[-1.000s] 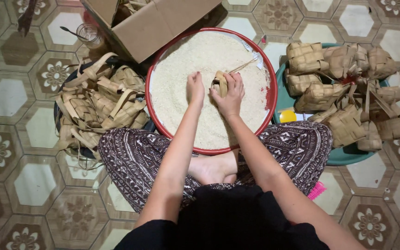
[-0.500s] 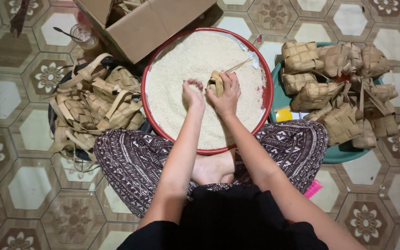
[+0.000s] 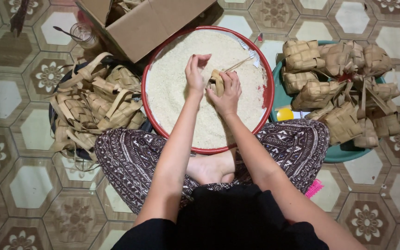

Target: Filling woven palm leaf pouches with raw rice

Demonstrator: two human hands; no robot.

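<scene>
A small woven palm-leaf pouch (image 3: 217, 82) is being held in the right hand (image 3: 228, 95), with the fingers closed around it, just above the white rice (image 3: 181, 92) in the big round red basin (image 3: 268, 99). The left hand (image 3: 195, 71) is being held right beside the pouch, with its fingers bunched loosely together, half open, and whether any rice is pinched in them cannot be told. The step in hand looks like the filling of the pouch with rice. For the next move, the pouch's little opening would need to be kept wide and pointing up, so that grains can be dropped in and not spilled. Far to the left of the left hand, a heap of flat, empty woven pouches (image 3: 96, 104) is lying on the tiled floor (image 3: 28, 185). Far to the right of the right hand, plump woven pouches (image 3: 339, 78) are piled in a green tub (image 3: 343, 153). Beyond both hands, an open brown cardboard box (image 3: 144, 23) is standing.
</scene>
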